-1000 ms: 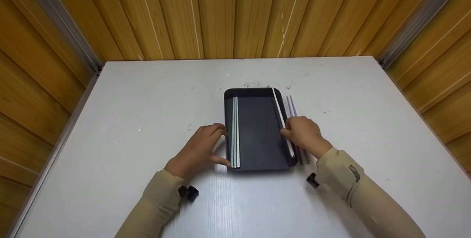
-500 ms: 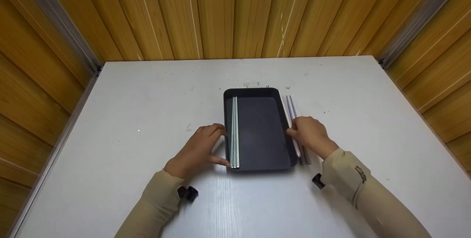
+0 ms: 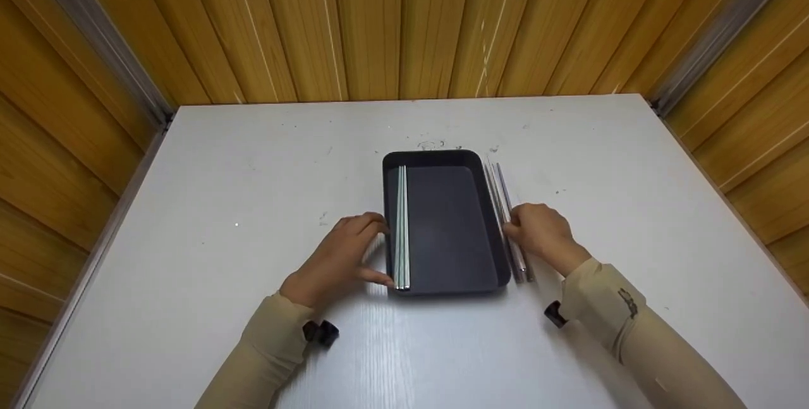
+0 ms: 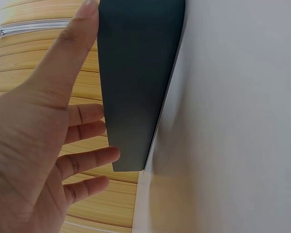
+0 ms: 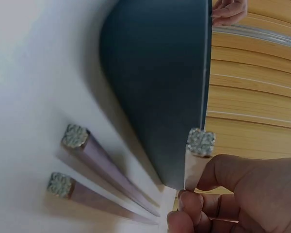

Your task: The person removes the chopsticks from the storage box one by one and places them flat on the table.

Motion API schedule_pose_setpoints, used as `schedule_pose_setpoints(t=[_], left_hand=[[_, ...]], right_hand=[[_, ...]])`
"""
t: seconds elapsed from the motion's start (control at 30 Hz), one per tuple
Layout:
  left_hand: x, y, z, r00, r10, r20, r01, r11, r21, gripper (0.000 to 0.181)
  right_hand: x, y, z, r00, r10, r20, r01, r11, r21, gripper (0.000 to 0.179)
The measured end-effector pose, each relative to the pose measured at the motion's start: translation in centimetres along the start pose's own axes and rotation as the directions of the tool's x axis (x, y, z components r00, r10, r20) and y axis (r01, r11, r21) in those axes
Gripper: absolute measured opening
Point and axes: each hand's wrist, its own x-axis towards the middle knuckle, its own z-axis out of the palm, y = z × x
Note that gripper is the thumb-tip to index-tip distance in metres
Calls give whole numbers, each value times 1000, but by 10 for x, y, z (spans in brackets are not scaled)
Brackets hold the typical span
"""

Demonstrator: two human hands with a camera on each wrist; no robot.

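Silvery and square-ended, a chopstick (image 5: 195, 169) is showing right of centre, pinched by the right hand (image 3: 542, 231); a slipping pinch could be dropping it. The left hand (image 3: 335, 258), loosely spread, is touching a dark rectangular tray (image 3: 450, 225).

You can read no lettering, brand or number in any view. The dark mark (image 3: 627, 303) on your right sleeve (image 3: 663, 349) is too small to make out. In your right wrist view, the ends of the held chopstick (image 5: 194, 169) and the two lying chopsticks (image 5: 104, 162) (image 5: 97, 200) bear a raised pattern; you cannot tell whether it is a sign.
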Motion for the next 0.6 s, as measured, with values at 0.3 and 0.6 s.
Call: schedule_pose_setpoints(t=[0.3, 0.6], left_hand=[[0, 0, 0, 1000, -17, 10, 17, 1000, 6, 80], [0, -1, 0, 1000, -12, 9, 12, 1000, -15, 80]], right_hand=[[-2, 11, 6, 1000, -2, 4, 2, 1000, 28, 31], [0, 25, 12, 1000, 17, 14, -17, 999, 43, 25]])
